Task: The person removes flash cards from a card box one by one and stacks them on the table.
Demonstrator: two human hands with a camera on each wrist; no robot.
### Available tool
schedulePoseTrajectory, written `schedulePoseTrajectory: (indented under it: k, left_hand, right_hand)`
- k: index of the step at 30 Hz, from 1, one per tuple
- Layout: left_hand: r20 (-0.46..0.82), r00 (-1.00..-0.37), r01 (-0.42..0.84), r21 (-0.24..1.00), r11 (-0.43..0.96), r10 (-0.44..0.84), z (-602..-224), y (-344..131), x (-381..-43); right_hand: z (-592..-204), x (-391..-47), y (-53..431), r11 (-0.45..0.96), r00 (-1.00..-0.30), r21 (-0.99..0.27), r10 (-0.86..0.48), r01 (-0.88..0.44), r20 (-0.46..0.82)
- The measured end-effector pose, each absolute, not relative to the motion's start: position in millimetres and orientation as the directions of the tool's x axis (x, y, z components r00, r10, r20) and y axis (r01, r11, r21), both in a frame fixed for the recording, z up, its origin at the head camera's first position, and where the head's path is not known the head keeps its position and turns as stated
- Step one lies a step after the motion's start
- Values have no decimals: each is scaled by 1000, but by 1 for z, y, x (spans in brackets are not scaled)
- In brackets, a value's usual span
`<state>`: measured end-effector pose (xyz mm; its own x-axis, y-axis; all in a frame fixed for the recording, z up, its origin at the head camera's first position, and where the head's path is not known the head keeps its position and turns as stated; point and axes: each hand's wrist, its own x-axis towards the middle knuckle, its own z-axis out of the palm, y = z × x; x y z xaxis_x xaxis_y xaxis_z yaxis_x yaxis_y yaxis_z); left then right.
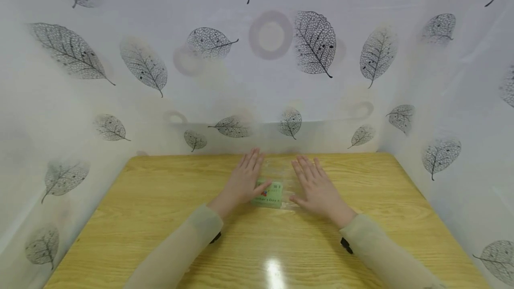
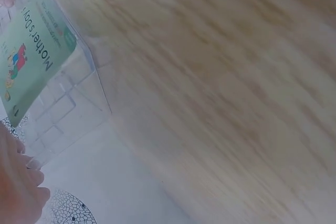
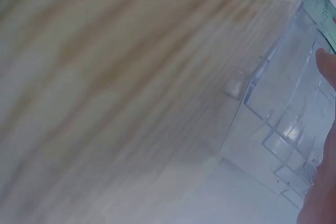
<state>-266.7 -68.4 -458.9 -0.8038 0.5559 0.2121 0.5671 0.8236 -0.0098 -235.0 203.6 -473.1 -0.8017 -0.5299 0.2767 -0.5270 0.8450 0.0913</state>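
A clear plastic box (image 1: 286, 174) with raised line patterns lies near the back of the table. On its left part sits a green card (image 1: 273, 200) printed with "Mother's Day" and a small colourful picture, also plain in the left wrist view as a tilted green card (image 2: 39, 51). My left hand (image 1: 242, 183) rests along the box's left side, fingers stretched forward, thumb reaching over the card. Along the right side lies my right hand (image 1: 318, 188), its fingers extended and its thumb over the transparent box (image 3: 281, 124). Parts of the box's sides are hidden under both hands.
The wooden table (image 1: 160, 217) ends at a back edge just beyond my fingertips. White curtain-like sheeting (image 1: 257, 88) with printed leaves encloses the back and both sides. A bright light reflection shows on the table's front.
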Motion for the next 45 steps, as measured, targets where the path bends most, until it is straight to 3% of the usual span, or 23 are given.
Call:
schedulePoseTrajectory:
  k: [11,27,45]
  left_hand:
    - [210,-808,554,-43,831,550,-465,-79,-259]
    - [213,-814,550,-19,835,540,-464,-92,-252]
    - [166,-818,553,-34,832,551,-458,-105,-246]
  right_hand:
    - [-475,-236,197,841,-801,156,-540,-517,258]
    - [-473,-237,187,875,-840,82,-482,-477,248]
    - [-475,-244,181,855,-811,13,-496,-518,311]
